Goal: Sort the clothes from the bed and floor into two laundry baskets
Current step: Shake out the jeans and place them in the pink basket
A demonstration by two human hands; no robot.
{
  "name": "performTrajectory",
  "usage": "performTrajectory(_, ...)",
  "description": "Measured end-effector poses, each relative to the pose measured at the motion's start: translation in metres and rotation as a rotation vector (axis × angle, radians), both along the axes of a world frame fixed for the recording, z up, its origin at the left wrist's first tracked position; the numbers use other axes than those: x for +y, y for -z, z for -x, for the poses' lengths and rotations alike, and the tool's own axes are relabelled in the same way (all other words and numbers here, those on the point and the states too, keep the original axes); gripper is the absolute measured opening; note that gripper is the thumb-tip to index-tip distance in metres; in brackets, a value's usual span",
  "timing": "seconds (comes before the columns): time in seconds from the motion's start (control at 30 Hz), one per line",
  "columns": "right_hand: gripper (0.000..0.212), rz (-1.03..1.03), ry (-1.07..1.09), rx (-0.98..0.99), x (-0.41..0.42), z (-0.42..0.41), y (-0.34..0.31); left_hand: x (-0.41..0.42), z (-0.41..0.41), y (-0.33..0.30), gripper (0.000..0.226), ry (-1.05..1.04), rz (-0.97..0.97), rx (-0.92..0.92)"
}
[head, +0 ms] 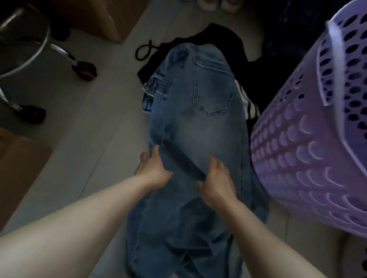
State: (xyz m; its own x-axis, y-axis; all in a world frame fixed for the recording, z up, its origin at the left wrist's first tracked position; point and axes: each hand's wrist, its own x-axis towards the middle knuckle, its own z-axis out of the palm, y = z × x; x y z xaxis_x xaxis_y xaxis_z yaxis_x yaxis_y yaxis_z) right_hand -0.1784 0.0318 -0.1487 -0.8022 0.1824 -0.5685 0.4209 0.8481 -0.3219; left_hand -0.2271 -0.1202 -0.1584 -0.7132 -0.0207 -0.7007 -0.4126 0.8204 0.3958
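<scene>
Gripping blue jeans at mid-leg, both hands curl into the denim: left hand on the left edge, right hand just beside. Jeans lie on the floor over black clothes. Purple laundry basket tilts right of the jeans, touching them.

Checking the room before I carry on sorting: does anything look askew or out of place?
The perforated lilac plastic laundry basket leans steeply instead of standing upright. Black clothes still lie heaped on the pale tiled floor.
</scene>
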Motion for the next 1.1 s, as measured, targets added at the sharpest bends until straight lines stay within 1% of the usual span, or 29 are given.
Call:
performTrajectory(0.2, 0.077, -0.083, -0.011, 0.106, -0.006, 0.034, 0.061, 0.001, 0.031, 0.059, 0.100, 0.000, -0.048, 0.066)
performTrajectory(0.27, 0.073, -0.130, -0.009, 0.129, -0.006, 0.045, 0.072, 0.005, 0.039, 0.070, 0.111, -0.030, -0.019, 0.093)
performTrajectory(0.3, 0.065, -0.150, -0.008, 0.147, -0.005, 0.050, 0.076, 0.006, 0.043, 0.073, 0.116, -0.049, 0.004, 0.090)
performTrajectory(0.33, 0.051, -0.153, 0.011, 0.169, -0.005, 0.055, 0.079, 0.007, 0.046, 0.077, 0.120, -0.082, 0.008, 0.088)
performTrajectory(0.37, 0.037, -0.127, 0.063, 0.185, -0.004, 0.061, 0.080, 0.009, 0.050, 0.079, 0.122, -0.125, -0.016, 0.081)
performTrajectory(0.4, 0.030, -0.100, 0.100, 0.205, -0.002, 0.064, 0.080, 0.009, 0.054, 0.081, 0.123, -0.166, -0.068, 0.074)
performTrajectory(0.47, 0.025, 0.007, 0.166, 0.259, 0.000, 0.066, 0.077, 0.011, 0.060, 0.078, 0.123, -0.227, -0.207, 0.098)
performTrajectory(0.53, 0.018, 0.094, 0.126, 0.278, -0.002, 0.060, 0.068, 0.015, 0.062, 0.068, 0.115, -0.297, -0.322, 0.148)
performTrajectory(0.6, 0.013, 0.153, 0.083, 0.308, -0.004, 0.050, 0.053, 0.024, 0.060, 0.054, 0.102, -0.411, -0.420, 0.156)
performTrajectory(0.63, 0.010, 0.166, 0.066, 0.313, -0.005, 0.043, 0.042, 0.030, 0.056, 0.042, 0.097, -0.440, -0.438, 0.153)
performTrajectory(0.7, 0.006, 0.196, 0.013, 0.344, -0.011, 0.034, 0.026, 0.041, 0.050, 0.026, 0.084, -0.453, -0.388, 0.163)
performTrajectory(0.77, 0.007, 0.233, -0.021, 0.329, -0.013, 0.025, 0.001, 0.048, 0.045, -0.001, 0.063, -0.460, -0.296, 0.155)
performTrajectory(0.8, 0.004, 0.248, -0.029, 0.338, -0.014, 0.020, -0.010, 0.050, 0.043, -0.012, 0.053, -0.461, -0.267, 0.150)
performTrajectory(0.83, 0.006, 0.261, -0.027, 0.344, -0.015, 0.015, -0.023, 0.051, 0.040, -0.027, 0.045, -0.450, -0.252, 0.146)
performTrajectory(0.87, 0.012, 0.275, -0.043, 0.356, -0.014, 0.012, -0.037, 0.051, 0.038, -0.043, 0.043, -0.443, -0.249, 0.154)
performTrajectory(0.93, 0.022, 0.283, -0.046, 0.363, -0.012, 0.007, -0.067, 0.053, 0.031, -0.079, 0.048, -0.417, -0.264, 0.185)
performTrajectory(0.97, 0.023, 0.288, -0.020, 0.360, -0.011, 0.005, -0.082, 0.054, 0.027, -0.097, 0.051, -0.389, -0.262, 0.203)
performTrajectory(1.07, 0.016, 0.325, 0.117, 0.351, -0.008, 0.004, -0.131, 0.057, 0.014, -0.150, 0.056, -0.330, -0.268, 0.235)
performTrajectory(1.1, 0.018, 0.337, 0.146, 0.335, -0.007, 0.004, -0.152, 0.057, 0.007, -0.170, 0.057, -0.327, -0.267, 0.227)
